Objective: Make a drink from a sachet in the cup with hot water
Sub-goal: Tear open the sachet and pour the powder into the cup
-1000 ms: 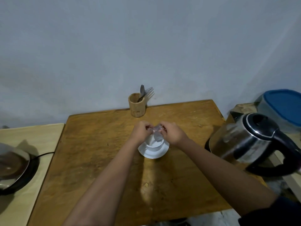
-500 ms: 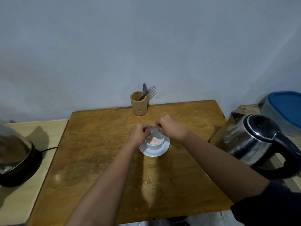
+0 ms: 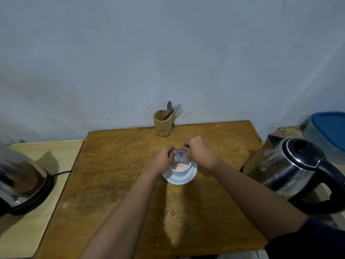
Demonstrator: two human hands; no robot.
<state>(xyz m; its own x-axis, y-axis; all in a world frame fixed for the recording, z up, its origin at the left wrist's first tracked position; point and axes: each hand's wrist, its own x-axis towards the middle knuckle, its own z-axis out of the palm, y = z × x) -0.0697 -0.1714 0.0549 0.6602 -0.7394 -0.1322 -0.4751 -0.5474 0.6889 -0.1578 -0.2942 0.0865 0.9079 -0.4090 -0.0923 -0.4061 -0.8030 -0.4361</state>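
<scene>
A small white cup (image 3: 182, 170) stands on a white saucer (image 3: 188, 179) in the middle of the wooden table (image 3: 115, 184). Pale pinkish powder lies inside the cup. A grey sachet (image 3: 180, 156) hangs upended just above the cup's far rim. My left hand (image 3: 162, 160) pinches its left top corner and my right hand (image 3: 198, 151) pinches its right top corner. A steel electric kettle (image 3: 291, 171) with a black lid and handle stands to the right of the table.
A wooden holder (image 3: 162, 125) with a spoon and a fork stands at the table's back edge by the wall. A steel appliance (image 3: 20, 182) on a black base sits on a pale side table at left. A blue-lidded container (image 3: 328, 133) is far right.
The sachet was held flat between both hands over the cup; it now hangs upended above the rim, and powder shows in the cup. The view has shifted slightly to the left.
</scene>
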